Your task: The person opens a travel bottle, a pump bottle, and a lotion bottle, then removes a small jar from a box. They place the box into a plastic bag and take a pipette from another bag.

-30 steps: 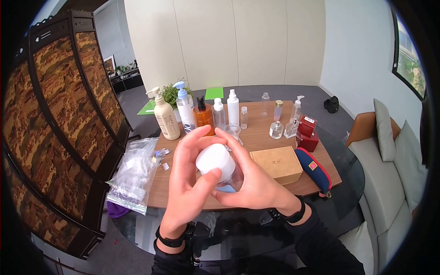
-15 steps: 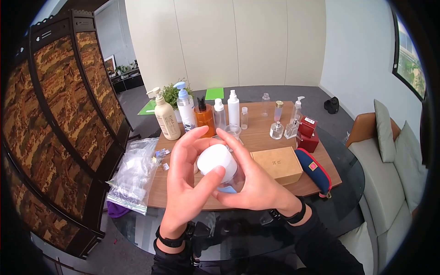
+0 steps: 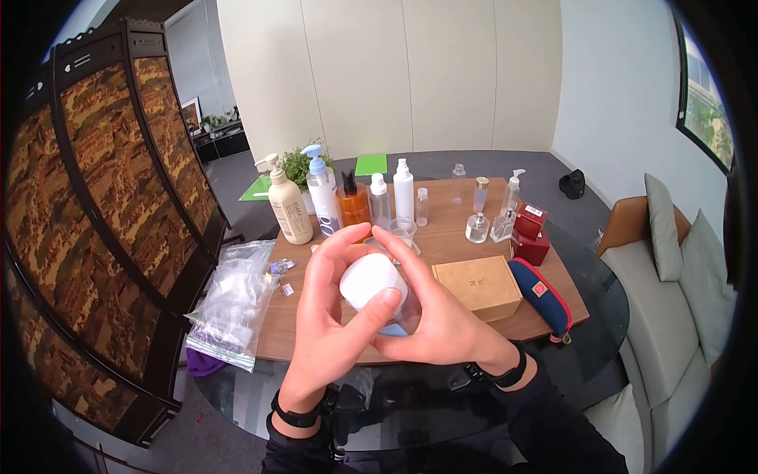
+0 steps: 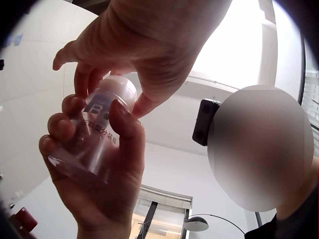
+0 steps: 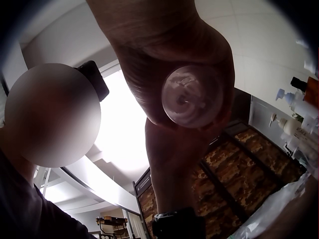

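A clear bottle (image 4: 79, 167) with printed lettering and a white cap (image 3: 369, 278) is held up between both hands, above the front of the wooden board. In the head view, my left hand (image 3: 330, 336) curls round the cap, its thumb lying against the near side. My right hand (image 3: 444, 325) grips the bottle's body from the right. The left wrist view shows the right fingers (image 4: 62, 127) wrapped round the body below the cap. The round bottle base (image 5: 192, 97) faces the right wrist camera, framed by the right palm.
Pump bottles, among them a beige one (image 3: 290, 209) and an amber one (image 3: 353, 207), stand behind the hands. A cardboard box (image 3: 478, 288), a navy pouch (image 3: 541, 292) and red boxes (image 3: 530, 245) are to the right. A clear plastic bag (image 3: 229, 300) lies left.
The left thumb has slid rightward along the cap, and the cap looks slightly turned. Both hands stay round the bottle; the tabletop things keep their places.
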The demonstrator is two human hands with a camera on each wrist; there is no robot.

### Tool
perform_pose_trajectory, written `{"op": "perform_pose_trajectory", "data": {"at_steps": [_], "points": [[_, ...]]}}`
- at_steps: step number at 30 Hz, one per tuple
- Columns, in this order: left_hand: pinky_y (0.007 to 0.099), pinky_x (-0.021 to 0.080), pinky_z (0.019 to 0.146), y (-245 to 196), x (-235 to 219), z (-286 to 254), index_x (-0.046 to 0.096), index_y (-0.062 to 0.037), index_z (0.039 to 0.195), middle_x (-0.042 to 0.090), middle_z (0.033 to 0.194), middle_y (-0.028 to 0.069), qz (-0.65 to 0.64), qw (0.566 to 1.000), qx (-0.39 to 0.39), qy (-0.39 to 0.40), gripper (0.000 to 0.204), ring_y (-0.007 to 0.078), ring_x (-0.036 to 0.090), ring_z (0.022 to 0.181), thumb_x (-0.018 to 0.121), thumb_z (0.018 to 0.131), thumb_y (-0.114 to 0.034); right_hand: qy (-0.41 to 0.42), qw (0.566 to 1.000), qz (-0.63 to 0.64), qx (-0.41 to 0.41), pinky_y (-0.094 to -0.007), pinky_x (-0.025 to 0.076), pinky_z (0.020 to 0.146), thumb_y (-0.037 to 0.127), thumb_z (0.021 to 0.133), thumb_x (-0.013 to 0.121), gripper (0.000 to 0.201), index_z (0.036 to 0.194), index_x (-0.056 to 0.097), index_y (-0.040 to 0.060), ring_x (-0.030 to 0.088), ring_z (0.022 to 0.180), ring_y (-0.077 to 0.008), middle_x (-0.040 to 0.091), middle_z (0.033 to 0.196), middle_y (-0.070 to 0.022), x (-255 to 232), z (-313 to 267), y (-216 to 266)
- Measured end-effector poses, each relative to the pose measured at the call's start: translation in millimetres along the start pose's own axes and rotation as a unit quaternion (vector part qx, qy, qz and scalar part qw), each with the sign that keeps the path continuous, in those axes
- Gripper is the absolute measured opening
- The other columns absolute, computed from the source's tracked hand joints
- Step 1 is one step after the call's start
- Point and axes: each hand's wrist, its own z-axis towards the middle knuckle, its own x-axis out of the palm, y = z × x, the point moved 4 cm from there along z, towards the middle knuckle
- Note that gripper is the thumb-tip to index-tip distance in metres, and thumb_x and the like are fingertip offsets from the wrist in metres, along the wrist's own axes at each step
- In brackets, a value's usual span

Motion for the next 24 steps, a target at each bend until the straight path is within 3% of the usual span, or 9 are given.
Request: {"op": "perform_pose_trajectory", "data": {"at_steps": [11, 17, 24], "points": [[0.0348, 0.041, 0.097, -2.0, -0.4, 2.2, 0.038, -0.002, 0.136, 0.057, 0.117, 0.0118, -0.057, 0.998, 0.014, 0.034, 0.063, 0.0193, 0.053, 0.112, 0.07, 0.082, -0.008, 0.004, 0.998, 0.055, 0.003, -0.0363, 0.035, 0.103, 0.005, 0.075, 0.071, 0.1, 0.151, 0.007, 0.0106, 0.043, 0.125, -0.0241, 0.039, 0.135, -0.0167, 1.7, 0.1, -1.9], [0.0353, 0.041, 0.098, 3.7, -3.5, -0.1, 0.037, -0.0014, 0.138, 0.055, 0.121, 0.0122, 0.022, 0.999, 0.031, -0.007, 0.066, 0.0196, 0.052, 0.113, 0.07, 0.081, -0.007, -0.001, 1.0, 0.019, 0.0, -0.0365, 0.035, 0.103, 0.006, 0.075, 0.071, 0.1, 0.151, 0.007, 0.0103, 0.042, 0.126, -0.0248, 0.037, 0.138, -0.0179, -1.1, 0.3, 0.9], [0.0362, 0.041, 0.098, -2.0, 1.0, 2.0, 0.031, -0.0011, 0.142, 0.056, 0.119, 0.014, -0.081, 0.996, 0.022, -0.01, 0.076, 0.0208, 0.053, 0.114, 0.073, 0.079, -0.009, -0.008, 0.998, 0.058, -0.015, -0.0367, 0.035, 0.103, 0.005, 0.076, 0.07, 0.098, 0.151, 0.008, 0.0105, 0.041, 0.127, -0.0241, 0.035, 0.141, -0.0169, 1.9, 0.9, -5.1]]}}
